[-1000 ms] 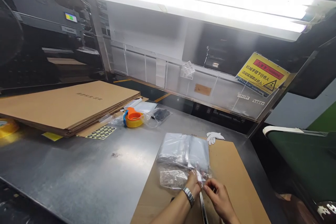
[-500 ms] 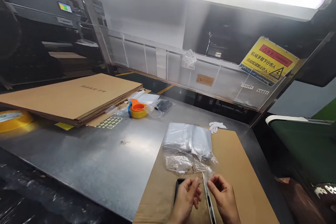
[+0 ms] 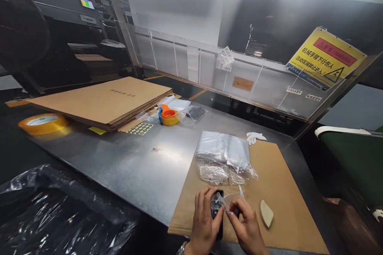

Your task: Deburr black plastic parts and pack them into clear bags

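My left hand is closed at the left of a black phone-like case, its thumb reaching across to a thin clear plastic film. My right hand pinches the same film between thumb and fingers, just right of the case. Part of the case is covered by my left fingers and the film. On the cardboard sheet to the right lies a beige, half-moon-shaped piece. Beyond my hands is a stack of clear plastic bags; a small white strip lies in front of it.
A white glove rests at the cardboard's far edge. Left on the metal table are an orange tape dispenser, a sticker sheet, flat cartons and a yellow tape roll. Black plastic is at lower left.
The hands are now together at the black case with film between them. The long, thin dark-edged item between them is no longer seen there; the beige piece now shows at right. The view has shifted.
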Motion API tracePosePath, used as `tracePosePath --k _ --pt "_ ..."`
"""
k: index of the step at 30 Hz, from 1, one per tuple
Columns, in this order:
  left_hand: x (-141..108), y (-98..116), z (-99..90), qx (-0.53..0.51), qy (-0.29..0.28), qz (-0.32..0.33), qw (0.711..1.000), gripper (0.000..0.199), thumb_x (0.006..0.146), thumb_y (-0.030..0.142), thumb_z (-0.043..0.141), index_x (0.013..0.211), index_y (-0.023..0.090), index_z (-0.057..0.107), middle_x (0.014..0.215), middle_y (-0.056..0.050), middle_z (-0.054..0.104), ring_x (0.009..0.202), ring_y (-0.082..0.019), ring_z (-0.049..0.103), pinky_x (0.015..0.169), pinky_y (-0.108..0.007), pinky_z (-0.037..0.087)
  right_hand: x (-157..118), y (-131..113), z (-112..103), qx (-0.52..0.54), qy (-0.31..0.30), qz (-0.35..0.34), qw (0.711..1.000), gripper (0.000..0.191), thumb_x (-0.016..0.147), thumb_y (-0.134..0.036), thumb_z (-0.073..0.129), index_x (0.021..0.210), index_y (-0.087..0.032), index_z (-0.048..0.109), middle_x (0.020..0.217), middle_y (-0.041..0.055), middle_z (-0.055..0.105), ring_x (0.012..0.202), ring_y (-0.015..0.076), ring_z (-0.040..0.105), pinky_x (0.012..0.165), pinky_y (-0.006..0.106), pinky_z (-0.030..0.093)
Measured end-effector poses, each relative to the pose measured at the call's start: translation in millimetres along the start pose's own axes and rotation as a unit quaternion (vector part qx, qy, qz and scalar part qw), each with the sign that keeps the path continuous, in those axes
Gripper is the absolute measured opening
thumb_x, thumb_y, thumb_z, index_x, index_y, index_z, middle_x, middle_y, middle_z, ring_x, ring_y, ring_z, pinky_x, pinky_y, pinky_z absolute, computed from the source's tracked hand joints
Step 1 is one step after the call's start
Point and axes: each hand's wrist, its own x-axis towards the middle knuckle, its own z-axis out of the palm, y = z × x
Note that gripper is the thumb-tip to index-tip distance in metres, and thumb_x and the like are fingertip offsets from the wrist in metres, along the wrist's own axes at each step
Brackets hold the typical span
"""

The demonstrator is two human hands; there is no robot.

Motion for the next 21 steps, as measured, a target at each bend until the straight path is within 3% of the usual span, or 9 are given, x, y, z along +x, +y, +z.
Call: tracePosePath --k 3,5,8,11,13,18,21 --pt "5.7 0.2 -12.1 0.148 -0.043 0.151 0.976 0.02 0.081 0.019 0.053 0.094 0.026 0.066 0.084 -0.004 0.064 0.082 -0.02 0.056 0.075 -0.031 0.042 -0.6 -5.2 9.9 -0.116 -0.048 -0.091 0.988 0.016 0.086 -0.027 0.046 0.075 -0.02 0.056 0.074 0.0023 0.057 0.071 0.0153 0.054 0.064 0.023 0.042" --pt "13.9 -5.0 -23.2 0.204 -0.031 0.184 0.961 0.022 0.085 0.016 0.047 0.091 0.025 0.066 0.075 -0.003 0.06 0.074 -0.018 0.054 0.068 -0.029 0.042 -1.3 1.7 14.3 -0.209 -0.012 -0.11 0.972 0.022 0.091 -0.027 0.036 0.085 -0.021 0.057 0.082 0.0049 0.061 0.076 0.0159 0.058 0.067 0.024 0.044" --pt "25.9 -22.2 -41.6 0.24 0.051 0.171 0.954 0.023 0.088 0.018 0.043 0.095 0.02 0.064 0.076 -0.005 0.055 0.075 -0.019 0.052 0.071 -0.032 0.042 -8.3 26.8 22.6 -0.278 0.056 -0.066 0.957 0.028 0.092 -0.036 0.034 0.096 -0.021 0.057 0.084 0.0088 0.064 0.073 0.0198 0.062 0.062 0.027 0.046" --pt "28.4 -43.1 -54.9 0.274 0.097 0.164 0.943 0.023 0.088 0.021 0.043 0.096 0.019 0.065 0.075 -0.005 0.052 0.072 -0.019 0.052 0.067 -0.031 0.043 -22.3 56.9 30.9 -0.316 0.063 -0.034 0.946 0.03 0.085 -0.047 0.043 0.078 -0.023 0.059 0.058 0.0059 0.062 0.052 0.0227 0.06 0.046 0.029 0.04" --pt "23.7 -53.9 -58.5 0.289 0.085 0.163 0.94 0.023 0.087 0.02 0.045 0.095 0.021 0.066 0.071 -0.003 0.052 0.067 -0.017 0.053 0.063 -0.028 0.044 -31.9 72.4 31.6 -0.32 0.052 -0.024 0.946 0.031 0.084 -0.047 0.044 0.067 -0.025 0.058 0.049 0.004 0.059 0.043 0.0214 0.057 0.042 0.028 0.036" --pt "8.7 -62.7 -54.0 0.306 0.029 0.139 0.941 0.028 0.084 0.015 0.044 0.097 0.023 0.067 0.068 -0.002 0.056 0.065 -0.016 0.056 0.062 -0.025 0.046 -52.3 84.0 21.3 -0.268 0.024 -0.008 0.963 0.045 0.09 -0.048 0.027 0.073 -0.025 0.061 0.054 0.0037 0.062 0.048 0.0197 0.058 0.047 0.027 0.04" --pt "7.6 -57.7 -49.0 0.293 -0.021 0.114 0.949 0.028 0.083 0.013 0.045 0.097 0.021 0.067 0.072 -0.003 0.06 0.066 -0.016 0.059 0.062 -0.024 0.047 -63.1 82.0 24.2 -0.152 -0.055 0.032 0.986 0.049 0.087 -0.057 0.032 0.071 -0.023 0.063 0.061 0.0023 0.063 0.056 0.0171 0.058 0.053 0.023 0.041"
